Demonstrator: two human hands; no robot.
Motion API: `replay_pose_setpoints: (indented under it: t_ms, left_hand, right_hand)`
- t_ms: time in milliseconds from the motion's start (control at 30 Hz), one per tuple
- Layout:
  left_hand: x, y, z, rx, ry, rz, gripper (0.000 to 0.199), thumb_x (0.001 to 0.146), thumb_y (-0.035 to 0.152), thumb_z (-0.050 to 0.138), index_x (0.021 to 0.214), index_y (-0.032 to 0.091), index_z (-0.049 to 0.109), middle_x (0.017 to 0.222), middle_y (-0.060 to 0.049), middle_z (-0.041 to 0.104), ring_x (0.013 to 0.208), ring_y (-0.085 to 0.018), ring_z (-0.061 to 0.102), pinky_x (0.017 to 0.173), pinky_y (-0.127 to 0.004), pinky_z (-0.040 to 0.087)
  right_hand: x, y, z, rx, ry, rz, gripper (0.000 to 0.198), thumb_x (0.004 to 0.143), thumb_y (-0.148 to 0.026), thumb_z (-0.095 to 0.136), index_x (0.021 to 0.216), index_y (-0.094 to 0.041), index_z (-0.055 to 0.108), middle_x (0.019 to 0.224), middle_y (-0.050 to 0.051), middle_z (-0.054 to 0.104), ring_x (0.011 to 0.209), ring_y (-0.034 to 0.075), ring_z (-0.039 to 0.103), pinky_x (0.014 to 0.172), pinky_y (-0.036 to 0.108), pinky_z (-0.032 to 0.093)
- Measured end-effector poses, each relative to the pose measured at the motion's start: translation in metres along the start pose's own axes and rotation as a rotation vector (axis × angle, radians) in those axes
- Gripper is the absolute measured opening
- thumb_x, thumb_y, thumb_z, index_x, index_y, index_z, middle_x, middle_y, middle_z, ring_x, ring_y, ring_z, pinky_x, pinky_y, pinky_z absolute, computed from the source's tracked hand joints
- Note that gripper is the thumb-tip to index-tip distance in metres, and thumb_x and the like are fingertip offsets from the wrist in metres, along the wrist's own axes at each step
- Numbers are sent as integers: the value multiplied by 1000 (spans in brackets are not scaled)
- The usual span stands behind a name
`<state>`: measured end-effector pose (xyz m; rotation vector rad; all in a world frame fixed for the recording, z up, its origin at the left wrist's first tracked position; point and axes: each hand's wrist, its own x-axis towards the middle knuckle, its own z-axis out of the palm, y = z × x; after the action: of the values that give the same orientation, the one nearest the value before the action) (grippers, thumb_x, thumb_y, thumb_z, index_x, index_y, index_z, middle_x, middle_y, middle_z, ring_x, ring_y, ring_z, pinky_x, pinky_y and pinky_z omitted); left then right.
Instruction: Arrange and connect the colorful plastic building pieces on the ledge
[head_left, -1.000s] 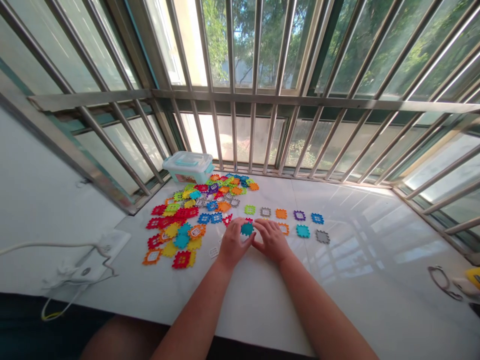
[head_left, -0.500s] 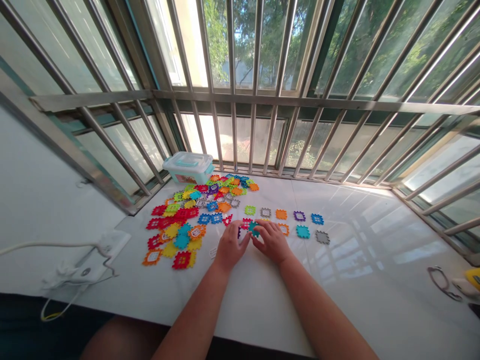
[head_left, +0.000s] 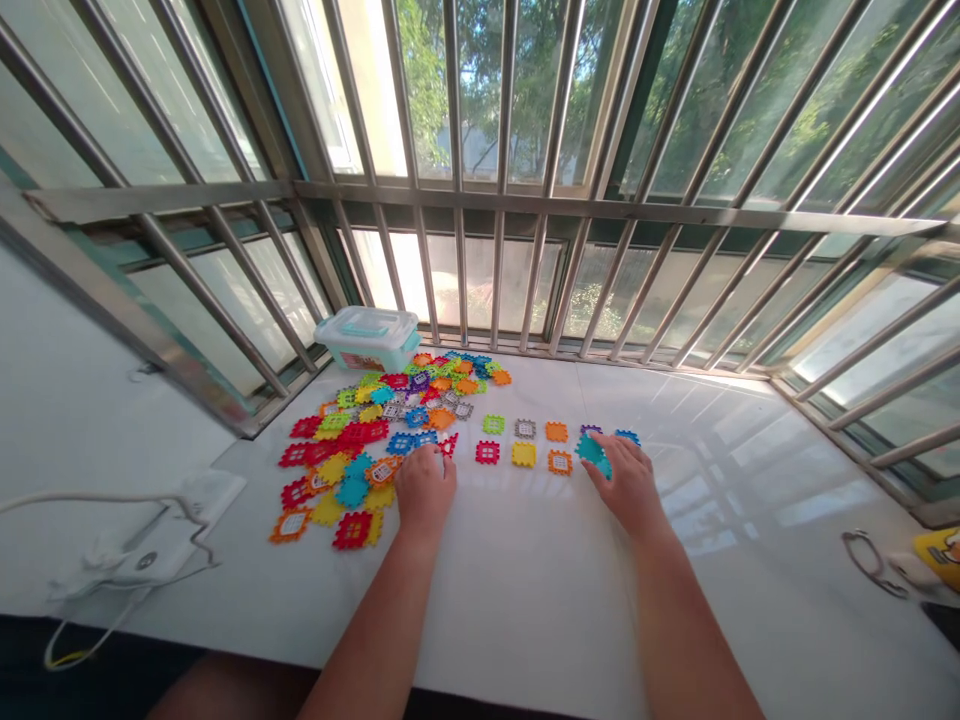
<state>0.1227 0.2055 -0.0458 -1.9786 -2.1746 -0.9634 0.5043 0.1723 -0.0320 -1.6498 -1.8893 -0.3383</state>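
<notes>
White tabletop (head_left: 525, 600) with notched plastic tiles, viewed from above the worker's forearms. At near left lies a white power strip (head_left: 169, 535) with its cables. The left hand (head_left: 425, 490) rests at the right edge of the tile pile (head_left: 360, 437), its fingers curled close together beside a red triangular piece (head_left: 448, 446); whether it grips anything cannot be told. The right hand (head_left: 630, 485) pinches a teal tile (head_left: 594, 455) between thumb and fingers, at the right end of the nearer row; contact with the surface is unclear. To the left of this tile lie, in order, an orange-framed tile (head_left: 560, 462), a yellow tile (head_left: 523, 454) and a red window tile (head_left: 487, 453). The farther row comprises green (head_left: 493, 424), gray (head_left: 525, 428), orange (head_left: 556, 431), purple (head_left: 591, 429) and blue (head_left: 628, 437) tiles, the last two partly hidden. Behind the pile stands a lidded storage box (head_left: 367, 340); beyond it, metal bars (head_left: 499, 270) front the windows.
</notes>
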Motion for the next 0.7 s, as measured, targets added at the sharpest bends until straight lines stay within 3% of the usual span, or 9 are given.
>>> replay_pose_setpoints:
  t_ms: [100,200,700]
  left_hand:
    - [0,5,-2,14,21,14,19,97,28,57,110,19,67,108,-13,74,108,-32,67,93,-43,48]
    - [0,7,-4,13,31,19,17,96,28,58,108,19,67,108,-12,73,108,-32,66,92,-42,47]
    - [-6,18,-8,53,39,42,12,97,27,56,100,21,66,100,-10,72,101,-30,65,84,-39,42]
  right_hand:
    - [-14,33,-9,-37,-90,-9,48,104,-47,56,149,-29,60,142,9,71,138,33,58,117,50,40]
    - [-21,48,-11,-44,-119,-8,51,104,-43,55,152,-28,57,147,9,68,141,32,56,121,51,37]
    - [-21,36,4,9,-336,53,53,100,-28,50,151,-34,58,156,5,62,150,34,48,126,67,28]
